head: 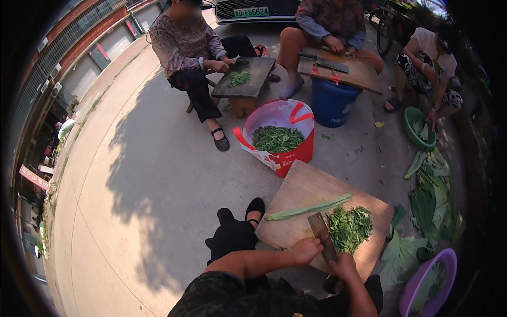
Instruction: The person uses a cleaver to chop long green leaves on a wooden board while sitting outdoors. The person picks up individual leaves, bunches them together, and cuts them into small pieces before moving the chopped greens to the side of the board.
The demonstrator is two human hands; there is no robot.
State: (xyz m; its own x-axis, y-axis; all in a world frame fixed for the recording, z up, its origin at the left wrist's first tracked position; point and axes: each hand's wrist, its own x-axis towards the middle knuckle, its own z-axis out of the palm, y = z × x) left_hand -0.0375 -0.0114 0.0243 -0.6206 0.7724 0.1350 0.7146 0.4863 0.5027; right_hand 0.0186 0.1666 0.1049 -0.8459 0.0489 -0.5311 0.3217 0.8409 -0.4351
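My right hand (344, 266) grips the handle of a cleaver (323, 236), its broad blade pointing away from me over a wooden cutting board (291, 186). Close against the blade's left side, my left hand (308, 250) is curled low over the board; whether anything is inside its fingers is hidden. A heap of chopped green leaves (349, 228) lies just right of the blade. Beyond the cleaver, one long folded green leaf (311, 207) stretches across the board.
A red bag (295, 158) of chopped greens (277, 138) stands past the board. Whole leaves (431, 198) and a purple basin (429, 283) lie at right, near a green basin (420, 126). Two people cut at boards (259, 75) (362, 73); another crouches at right. A parked car (257, 12) stands behind.
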